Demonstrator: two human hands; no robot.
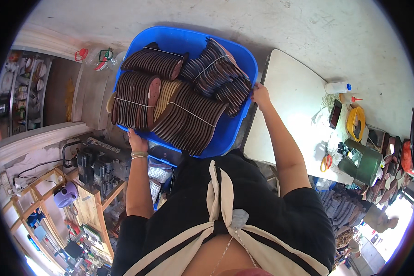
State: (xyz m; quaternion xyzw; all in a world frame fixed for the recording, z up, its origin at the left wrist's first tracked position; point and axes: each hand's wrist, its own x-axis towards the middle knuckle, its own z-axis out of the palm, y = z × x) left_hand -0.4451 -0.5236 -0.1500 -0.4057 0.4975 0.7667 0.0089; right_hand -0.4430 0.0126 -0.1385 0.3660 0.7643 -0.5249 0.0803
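Observation:
A large blue plastic tub [234,134] is in front of me, tilted slightly to one side. Inside lie several bundles of dark brown shoe soles [188,120], stacked on edge and tied round with white string. One bundle at the left [135,100] ends in a reddish-brown sole face, and some tan soles [166,97] show between the stacks. My left hand [138,141] is closed on the tub's near left rim, a bracelet at its wrist. At the right side my right hand [261,95] grips the rim, its fingertips partly hidden.
To the right stands a white table [285,101] with a white bottle [338,88], orange-handled scissors [326,163], a yellow ring [355,123] and a green machine [361,162]. Clear plastic bottles [106,60] stand beyond the tub's left. Another blue container [160,172] with pale stacked pieces sits below.

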